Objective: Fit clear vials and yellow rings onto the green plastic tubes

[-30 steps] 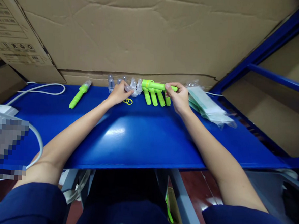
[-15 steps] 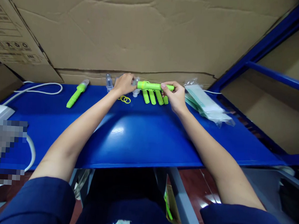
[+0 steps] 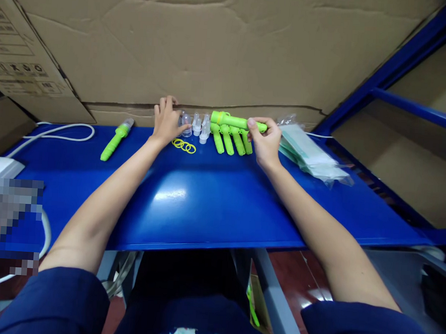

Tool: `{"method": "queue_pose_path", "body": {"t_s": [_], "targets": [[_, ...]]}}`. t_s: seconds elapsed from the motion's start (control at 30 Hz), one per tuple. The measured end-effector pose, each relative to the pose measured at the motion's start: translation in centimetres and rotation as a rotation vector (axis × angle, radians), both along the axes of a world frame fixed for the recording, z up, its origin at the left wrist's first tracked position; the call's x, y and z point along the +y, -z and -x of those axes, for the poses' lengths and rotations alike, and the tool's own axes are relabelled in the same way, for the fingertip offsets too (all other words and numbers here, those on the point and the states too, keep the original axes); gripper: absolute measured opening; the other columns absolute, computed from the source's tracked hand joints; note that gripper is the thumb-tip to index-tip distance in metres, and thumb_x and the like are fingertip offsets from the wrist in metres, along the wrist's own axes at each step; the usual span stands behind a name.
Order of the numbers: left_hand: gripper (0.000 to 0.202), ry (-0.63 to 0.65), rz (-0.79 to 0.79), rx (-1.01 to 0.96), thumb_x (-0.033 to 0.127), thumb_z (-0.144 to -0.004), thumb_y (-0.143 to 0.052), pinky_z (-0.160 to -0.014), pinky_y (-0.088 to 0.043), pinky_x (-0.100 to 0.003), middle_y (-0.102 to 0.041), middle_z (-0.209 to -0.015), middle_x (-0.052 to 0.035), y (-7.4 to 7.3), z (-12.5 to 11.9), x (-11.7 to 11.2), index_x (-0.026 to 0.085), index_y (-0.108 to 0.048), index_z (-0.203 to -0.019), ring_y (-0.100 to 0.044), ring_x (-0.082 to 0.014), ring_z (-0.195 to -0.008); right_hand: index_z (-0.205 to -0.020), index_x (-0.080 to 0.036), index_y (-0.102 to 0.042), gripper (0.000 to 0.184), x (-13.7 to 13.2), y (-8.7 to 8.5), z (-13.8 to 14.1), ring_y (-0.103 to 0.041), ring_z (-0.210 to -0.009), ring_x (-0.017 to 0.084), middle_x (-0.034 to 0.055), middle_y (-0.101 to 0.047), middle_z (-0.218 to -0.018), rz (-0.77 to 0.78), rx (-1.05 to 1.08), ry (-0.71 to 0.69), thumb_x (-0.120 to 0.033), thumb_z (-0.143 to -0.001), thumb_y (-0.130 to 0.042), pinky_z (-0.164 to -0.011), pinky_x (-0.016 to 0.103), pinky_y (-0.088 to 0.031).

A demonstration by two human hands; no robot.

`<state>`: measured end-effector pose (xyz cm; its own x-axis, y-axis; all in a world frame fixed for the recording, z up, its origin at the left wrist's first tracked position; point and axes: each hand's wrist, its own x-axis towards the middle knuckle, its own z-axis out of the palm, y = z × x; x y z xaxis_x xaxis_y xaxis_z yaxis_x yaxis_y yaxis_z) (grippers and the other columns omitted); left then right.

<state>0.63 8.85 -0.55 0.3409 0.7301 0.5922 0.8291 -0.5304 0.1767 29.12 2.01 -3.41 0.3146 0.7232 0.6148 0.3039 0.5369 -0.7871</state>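
Just above the frame's centre, the right hand [image 3: 265, 140] grasps a lime-green plastic tube [image 3: 234, 121]; farther left, the left hand [image 3: 165, 123] spreads its fingers beside clear domed caps [image 3: 187, 120].

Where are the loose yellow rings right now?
In the head view, the loose yellow rings lie on the blue table, nearer the wearer than the clear plastic pieces and left of the green tube row.

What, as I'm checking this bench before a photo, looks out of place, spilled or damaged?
Nothing looks spilled. The cardboard behind the blue table is creased, so it looks worn. One clear-tipped green tube lies at the left, apart from the row of green tubes, perhaps deliberately.
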Motion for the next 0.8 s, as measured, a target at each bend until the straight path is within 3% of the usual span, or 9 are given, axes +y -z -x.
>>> {"method": "queue_pose_path", "body": {"t_s": [0.17, 0.3, 0.4, 0.5, 0.67, 0.8], "targets": [[0.085, 0.039, 0.041, -0.011, 0.067, -0.077, -0.073, -0.111, -0.03, -0.063, -0.044, -0.147, -0.026, 0.6, -0.1, 0.0, 0.015, -0.05, -0.14, -0.034, -0.048, -0.141, -0.089, -0.023, -0.064, 0.061, -0.6, -0.1, 0.7, -0.055, -0.054, 0.013, -0.0017, -0.059, -0.066, 0.042, -0.007, -0.04, -0.079, -0.069, -0.073, -0.051, 0.028, -0.047], [0.085, 0.248, 0.075, 0.04, 0.064, -0.078, -0.075, -0.112, -0.033, -0.056, -0.049, -0.146, -0.0221, 0.1, -0.7, -1.5, 0.018, -0.046, -0.144, -0.041, -0.042, -0.139, -0.087, -0.023, -0.064, 0.063, -1.0, -0.1, 1.4, -0.053, -0.051, 0.012, -0.0027, -0.056, -0.061, 0.105, -0.001, -0.1, -0.081, -0.064, -0.075, -0.048, 0.027, -0.044], [0.067, 0.401, 0.128, 0.019, 0.058, -0.082, -0.074, -0.105, -0.042, -0.045, -0.064, -0.129, -0.0166, 0.2, -1.2, -2.8, 0.017, -0.059, -0.132, -0.058, -0.0334, -0.123, -0.088, -0.023, -0.063, 0.064, -1.5, -0.2, 2.1, -0.052, -0.049, 0.012, -0.0033, -0.055, -0.059, 0.185, 0.013, -0.181, -0.081, -0.062, -0.076, -0.047, 0.027, -0.044], [0.051, 0.478, 0.18, -0.067, 0.054, -0.085, -0.073, -0.087, -0.048, -0.032, -0.074, -0.105, -0.0114, 0.6, -1.5, -3.9, 0.013, -0.069, -0.114, -0.068, -0.0234, -0.096, -0.086, -0.022, -0.061, 0.063, -2.0, -0.3, 2.6, -0.05, -0.048, 0.011, -0.0024, -0.057, -0.06, 0.251, 0.04, -0.264, -0.079, -0.062, -0.078, -0.045, 0.025, -0.043], [0.043, 0.494, 0.266, -0.13, 0.052, -0.089, -0.067, -0.063, -0.041, -0.024, -0.073, -0.074, -0.0032, 0.6, -1.3, -5.6, 0.011, -0.075, -0.096, -0.061, -0.0133, -0.064, -0.072, -0.022, -0.053, 0.06, -2.3, -0.7, 2.8, -0.043, -0.044, 0.007, -0.0012, -0.058, -0.058, 0.33, 0.106, -0.348, -0.074, -0.062, -0.081, -0.038, 0.02, -0.034], [0.041, 0.556, 0.434, -0.214, 0.05, -0.091, -0.062, -0.059, -0.041, -0.022, -0.074, -0.071, -0.003, 0.2, -1.1, -6.7, 0.012, -0.076, -0.095, -0.063, -0.0124, -0.062, -0.07, -0.022, -0.049, 0.061, -2.3, -1.1, 2.8, -0.041, -0.042, 0.006, -0.0017, -0.057, -0.055, 0.35, 0.109, -0.367, -0.074, -0.064, -0.08, -0.036, 0.019, -0.031]]}}
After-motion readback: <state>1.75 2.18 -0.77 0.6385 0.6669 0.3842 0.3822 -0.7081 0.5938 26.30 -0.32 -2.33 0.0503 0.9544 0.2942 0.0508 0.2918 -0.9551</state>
